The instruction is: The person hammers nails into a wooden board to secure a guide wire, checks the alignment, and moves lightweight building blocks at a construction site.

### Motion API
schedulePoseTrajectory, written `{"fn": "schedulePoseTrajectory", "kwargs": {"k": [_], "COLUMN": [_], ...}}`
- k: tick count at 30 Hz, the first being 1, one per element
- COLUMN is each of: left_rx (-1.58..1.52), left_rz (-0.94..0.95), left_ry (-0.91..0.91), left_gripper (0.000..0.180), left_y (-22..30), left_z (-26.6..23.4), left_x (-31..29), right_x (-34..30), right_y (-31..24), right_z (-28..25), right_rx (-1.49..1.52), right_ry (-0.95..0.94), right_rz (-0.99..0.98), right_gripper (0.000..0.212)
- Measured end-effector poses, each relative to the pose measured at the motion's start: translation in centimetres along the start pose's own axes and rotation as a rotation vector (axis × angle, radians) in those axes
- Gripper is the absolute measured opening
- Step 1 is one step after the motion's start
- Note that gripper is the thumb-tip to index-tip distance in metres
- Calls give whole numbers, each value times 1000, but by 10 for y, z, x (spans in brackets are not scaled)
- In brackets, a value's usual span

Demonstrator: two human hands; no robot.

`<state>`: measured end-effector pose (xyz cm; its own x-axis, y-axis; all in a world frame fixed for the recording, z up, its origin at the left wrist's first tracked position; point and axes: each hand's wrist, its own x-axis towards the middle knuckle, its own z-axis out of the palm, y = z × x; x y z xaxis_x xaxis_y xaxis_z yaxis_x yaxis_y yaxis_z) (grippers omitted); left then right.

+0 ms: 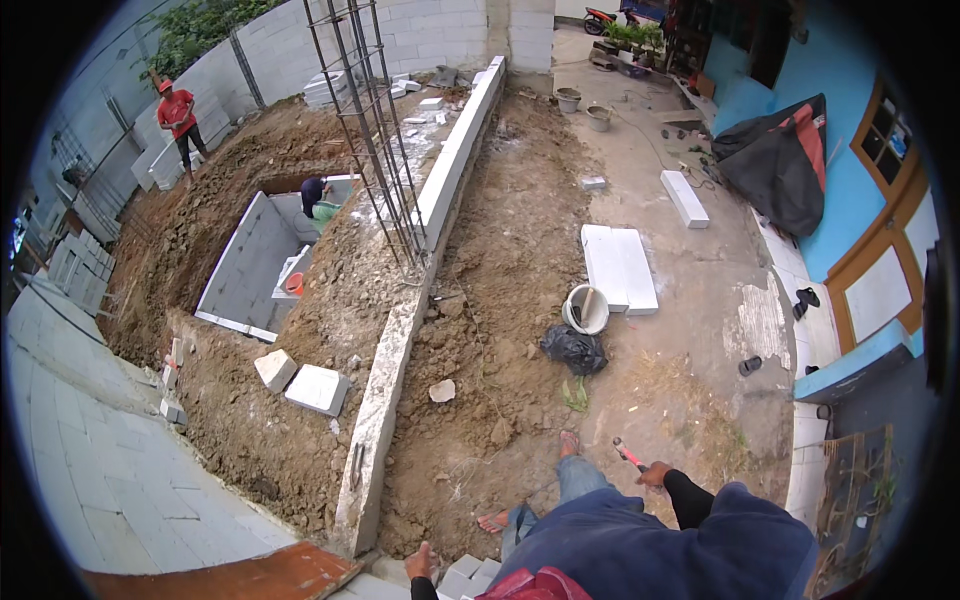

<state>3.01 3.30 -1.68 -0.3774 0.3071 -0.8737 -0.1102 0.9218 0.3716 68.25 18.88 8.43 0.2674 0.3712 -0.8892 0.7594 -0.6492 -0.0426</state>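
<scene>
head view: my right hand (655, 474) grasps a red-handled tool (630, 456), my left hand (420, 562) i cannot tell, pit walls (240, 262) stand, while white blocks (620, 268) seem unlaid.

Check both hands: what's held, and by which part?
Right hand holds a red-handled tool by the handle, at the end away from its head. Left hand: nothing visible in it.

The one view, a wide fisheye, looks down and forward from the wearer's head. Nearest are the shirt (650, 545), left hand (420, 562) and right hand (655, 474), low in the frame; the pit (235, 265), left of centre, lies farther off, the block wall (430, 35) at top farther still.
</scene>
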Motion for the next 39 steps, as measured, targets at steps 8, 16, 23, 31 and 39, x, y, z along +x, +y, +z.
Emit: {"fn": "schedulePoseTrajectory", "kwargs": {"k": [8, 16, 23, 31, 39], "left_rx": [172, 351, -109, 278, 939], "left_rz": [186, 38, 61, 6, -291], "left_ry": [-233, -416, -187, -75, -149], "left_gripper": [81, 80, 66, 61, 62], "left_y": [117, 154, 274, 293, 408], "left_z": [117, 242, 257, 267, 284], "left_x": [-57, -107, -88, -32, 79], "right_x": [41, 125, 144, 133, 141], "right_y": [21, 116, 89, -25, -156], "right_z": [-4, -8, -143, -217, -317], "right_rx": [278, 365, 236, 1048, 835], "right_ry": [-258, -514, -339, 239, 803], "right_rz": [162, 196, 214, -118, -167], "right_gripper": [35, 34, 49, 37, 32]}}
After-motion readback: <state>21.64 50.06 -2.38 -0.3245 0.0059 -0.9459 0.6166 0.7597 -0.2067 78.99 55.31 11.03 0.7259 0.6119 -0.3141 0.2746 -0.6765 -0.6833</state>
